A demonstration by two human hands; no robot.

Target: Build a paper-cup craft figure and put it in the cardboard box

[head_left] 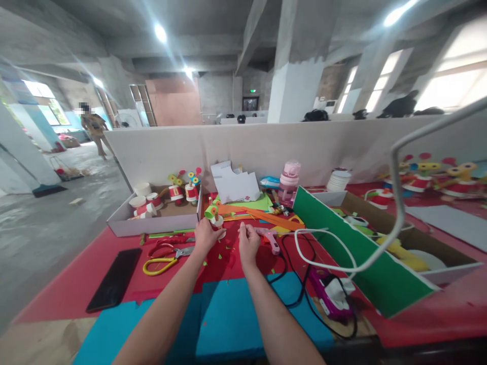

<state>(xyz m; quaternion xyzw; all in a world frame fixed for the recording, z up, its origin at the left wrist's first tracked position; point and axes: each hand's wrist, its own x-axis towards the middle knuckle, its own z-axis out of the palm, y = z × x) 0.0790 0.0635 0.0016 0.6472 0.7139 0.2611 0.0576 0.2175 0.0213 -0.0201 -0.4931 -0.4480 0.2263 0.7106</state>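
My left hand (205, 237) is closed round a small paper-cup figure (217, 223) with green and yellow rolled-paper pieces on top. To its right, apart from the figure, my right hand (249, 244) has its fingertips pressed together; anything between them is too small to make out. A pink glue gun (271, 240) lies just right of my right hand. Beside my left wrist are scissors (167, 259) with yellow handles and a red-handled tool (162, 246). Orange paper strips (266, 217) lie behind my hands. Tiny green scraps are scattered on the red table covering (224, 261).
On the left, a shallow box (152, 228) holds paper cups and finished-looking figures. A green-sided box (353, 248) stands right, with a white lamp arm (397, 187) crossing above. A purple power strip (333, 296), black cables and a black phone (114, 280) lie nearer. A partition (243, 142) stands behind.
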